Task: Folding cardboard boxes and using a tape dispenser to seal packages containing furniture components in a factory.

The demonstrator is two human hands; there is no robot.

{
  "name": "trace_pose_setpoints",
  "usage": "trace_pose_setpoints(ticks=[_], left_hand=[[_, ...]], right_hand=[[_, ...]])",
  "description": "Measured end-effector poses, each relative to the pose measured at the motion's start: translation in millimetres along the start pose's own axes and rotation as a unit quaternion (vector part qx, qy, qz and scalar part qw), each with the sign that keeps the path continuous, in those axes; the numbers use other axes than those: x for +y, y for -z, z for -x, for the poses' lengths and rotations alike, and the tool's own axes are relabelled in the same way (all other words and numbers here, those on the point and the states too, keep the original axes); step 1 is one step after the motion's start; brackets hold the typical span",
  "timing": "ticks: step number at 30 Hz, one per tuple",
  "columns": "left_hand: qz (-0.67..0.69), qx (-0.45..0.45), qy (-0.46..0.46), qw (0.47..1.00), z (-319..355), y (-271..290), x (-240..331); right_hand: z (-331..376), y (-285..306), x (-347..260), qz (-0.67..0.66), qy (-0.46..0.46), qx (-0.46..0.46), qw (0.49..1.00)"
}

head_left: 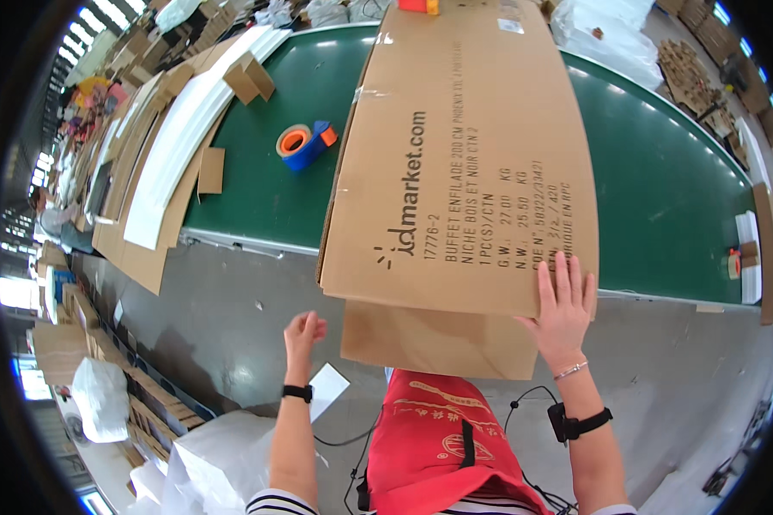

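Box (pixel 472 215) overhangs the counter's (pixel 661 215) near edge, flap (pixel 438 343) drooping. My left hand (pixel 303 330) curls loosely nearby, no grasp visible; my right hand (pixel 565 313) lies spread on its near right corner. Steadying, I judge; next calls for reaching the flap.

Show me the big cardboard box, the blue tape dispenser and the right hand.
Cardboard box (pixel 468 163), head view: printed top face.
Blue tape dispenser (pixel 306 156), head view: blue body.
Right hand (pixel 564 313), head view: back of the hand.

We identify black lettering (pixel 414 184) and numerals (pixel 432 238) on the brown carton (pixel 442 154), plus gold characters (pixel 447 399) on the red apron (pixel 421 459).
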State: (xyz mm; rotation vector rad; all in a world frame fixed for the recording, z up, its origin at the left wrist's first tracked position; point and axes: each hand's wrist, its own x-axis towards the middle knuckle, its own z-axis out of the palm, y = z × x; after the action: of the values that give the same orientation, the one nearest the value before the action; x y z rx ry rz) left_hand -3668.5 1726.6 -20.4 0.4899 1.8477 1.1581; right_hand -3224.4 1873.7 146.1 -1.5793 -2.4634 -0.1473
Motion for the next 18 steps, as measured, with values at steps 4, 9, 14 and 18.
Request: trace_pose_setpoints(ticks=[4, 9, 14, 18], left_hand=[[0.178, -0.058, 0.183, 0.965, 42, -52, -117], [0.290, -0.131, 0.230, 0.920, 62, -144, -76], [0.429, -0.138, 0.262, 0.853, 68, -211, -18], [0.528, -0.148, 0.256, 0.796, 52, -232, 41]], right_hand=[[-3, -11, -3, 0.029, 0.010, 0.026, 0.999], [-1, -16, 3, 0.053, 0.019, 0.035, 0.998], [-1, -12, -1, 0.062, 0.024, 0.060, 0.996], [-10, 13, -5, -0.005, 0.013, -0.002, 1.000]])
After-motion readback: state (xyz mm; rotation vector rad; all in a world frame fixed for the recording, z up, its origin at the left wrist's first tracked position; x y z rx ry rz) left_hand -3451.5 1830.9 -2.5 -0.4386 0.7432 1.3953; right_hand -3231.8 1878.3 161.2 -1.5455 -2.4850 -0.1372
